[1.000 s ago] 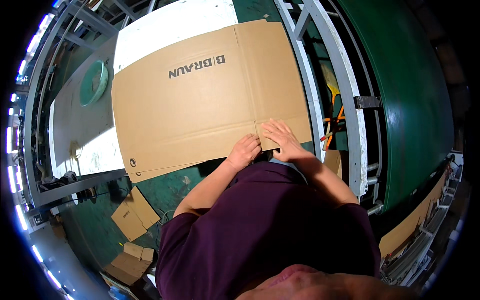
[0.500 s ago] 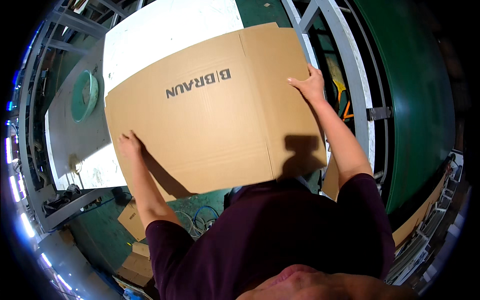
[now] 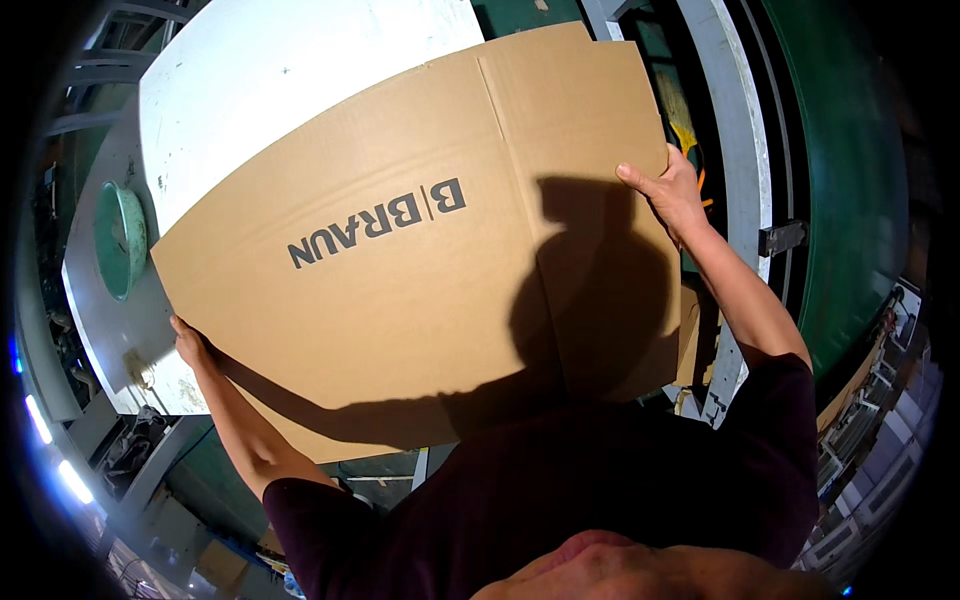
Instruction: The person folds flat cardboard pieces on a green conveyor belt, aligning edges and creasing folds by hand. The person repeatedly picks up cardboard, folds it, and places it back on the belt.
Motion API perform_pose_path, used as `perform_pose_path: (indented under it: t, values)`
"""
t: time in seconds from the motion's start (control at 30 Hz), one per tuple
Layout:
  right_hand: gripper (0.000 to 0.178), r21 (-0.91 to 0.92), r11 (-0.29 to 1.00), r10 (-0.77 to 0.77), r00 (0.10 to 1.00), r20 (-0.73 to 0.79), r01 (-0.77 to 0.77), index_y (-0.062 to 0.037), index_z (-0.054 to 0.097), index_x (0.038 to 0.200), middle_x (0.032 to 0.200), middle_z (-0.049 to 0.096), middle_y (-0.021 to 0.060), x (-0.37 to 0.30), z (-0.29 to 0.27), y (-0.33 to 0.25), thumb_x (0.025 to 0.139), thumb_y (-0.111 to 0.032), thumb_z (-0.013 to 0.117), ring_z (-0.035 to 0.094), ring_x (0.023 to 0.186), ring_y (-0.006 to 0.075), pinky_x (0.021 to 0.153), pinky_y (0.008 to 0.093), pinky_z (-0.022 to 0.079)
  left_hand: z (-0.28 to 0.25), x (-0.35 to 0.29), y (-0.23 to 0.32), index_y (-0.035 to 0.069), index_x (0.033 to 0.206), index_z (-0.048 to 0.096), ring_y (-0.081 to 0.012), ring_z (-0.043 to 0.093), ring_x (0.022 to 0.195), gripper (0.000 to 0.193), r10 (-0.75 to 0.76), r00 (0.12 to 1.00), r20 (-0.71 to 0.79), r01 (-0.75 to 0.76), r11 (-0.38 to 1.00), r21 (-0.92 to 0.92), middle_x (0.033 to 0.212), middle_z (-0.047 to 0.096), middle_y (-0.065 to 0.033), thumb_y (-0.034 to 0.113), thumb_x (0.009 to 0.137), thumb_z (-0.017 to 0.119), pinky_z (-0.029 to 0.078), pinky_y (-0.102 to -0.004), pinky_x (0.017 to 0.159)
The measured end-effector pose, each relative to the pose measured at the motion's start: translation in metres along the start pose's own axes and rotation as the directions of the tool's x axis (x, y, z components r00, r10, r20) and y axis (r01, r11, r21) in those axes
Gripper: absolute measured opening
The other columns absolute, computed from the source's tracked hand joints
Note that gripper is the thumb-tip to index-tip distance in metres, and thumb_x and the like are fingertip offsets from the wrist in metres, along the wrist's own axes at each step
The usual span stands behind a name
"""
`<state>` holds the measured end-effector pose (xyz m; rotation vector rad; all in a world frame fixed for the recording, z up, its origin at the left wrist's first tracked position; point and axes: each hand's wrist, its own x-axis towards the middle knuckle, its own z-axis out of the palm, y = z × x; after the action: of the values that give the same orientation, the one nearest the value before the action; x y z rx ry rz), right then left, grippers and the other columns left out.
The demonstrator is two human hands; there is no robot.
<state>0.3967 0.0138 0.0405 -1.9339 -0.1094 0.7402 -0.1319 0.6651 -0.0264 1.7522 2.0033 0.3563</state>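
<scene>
Firmly, L hand (image 3: 191,345) clamps the left edge of a lg. brown cardboard sheet (image 3: 370,310) & R hand (image 3: 676,198) grips its right edge, thumb on top, the two well apart. The sheet, w/ dark lettering on its upper face, is before a dark short-slvd. top (image 3: 610,480), partly over a white surface (image 3: 300,75), a shadow (image 3: 595,290) across its nr. right area. At left, a green basin (image 3: 118,243) sits in shade.
</scene>
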Motion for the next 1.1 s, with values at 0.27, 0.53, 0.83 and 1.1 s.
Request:
perform_pose_path:
  t: [0.27,0.53,0.83,1.1]
  values:
    - [0.058,-0.165,0.979,-0.153,0.962,-0.227,0.117,0.0040,0.058,0.109,0.098,0.067,0.0110,-0.005,0.013,0.007,0.072,-0.034,0.082,0.063,0.086,0.0141,0.079,0.0285,0.050,0.009,-0.047,0.048,-0.006,0.105,0.066,-0.0439,0.059,0.103,0.087,0.006,0.980,-0.199,0.073,0.919,0.387,0.106,0.065,-0.0259,0.069,0.091,0.023,0.045,-0.0495,0.088]
    - [0.066,-0.371,0.917,-0.240,0.946,-0.219,0.147,0.0036,0.058,0.103,0.096,0.067,0.0164,0.007,0.009,-0.007,0.064,-0.045,0.082,0.066,0.090,0.0270,0.080,0.0358,0.050,0.021,-0.080,0.040,0.001,0.101,0.066,-0.0451,0.061,0.094,0.061,0.202,0.926,-0.318,-0.028,0.879,0.477,0.099,0.067,-0.0231,0.051,0.093,0.033,0.047,-0.0513,0.084]
    - [0.089,-0.573,0.803,-0.390,0.873,-0.292,0.167,0.0011,0.046,0.129,0.127,0.052,0.0215,-0.019,0.023,0.010,0.064,-0.049,0.080,0.053,0.116,0.0323,0.094,0.0410,0.044,0.052,-0.298,0.079,-0.003,0.107,0.059,-0.0391,0.055,0.106,0.031,0.711,0.701,-0.051,-0.690,0.695,0.204,0.111,0.059,-0.0227,0.013,0.081,0.058,0.043,-0.0476,0.089]
    - [0.079,-0.789,0.511,-0.643,0.761,-0.088,0.341,-0.0043,0.049,0.131,0.145,0.034,0.0229,-0.169,0.026,0.098,0.068,-0.042,0.079,0.025,0.138,0.0398,0.112,0.0529,0.018,0.065,-0.564,0.076,0.005,0.110,0.060,-0.0363,0.049,0.119,0.045,0.972,-0.085,0.221,-0.864,0.039,-0.502,0.124,0.054,-0.0155,0.016,0.068,0.074,0.035,-0.0510,0.104]
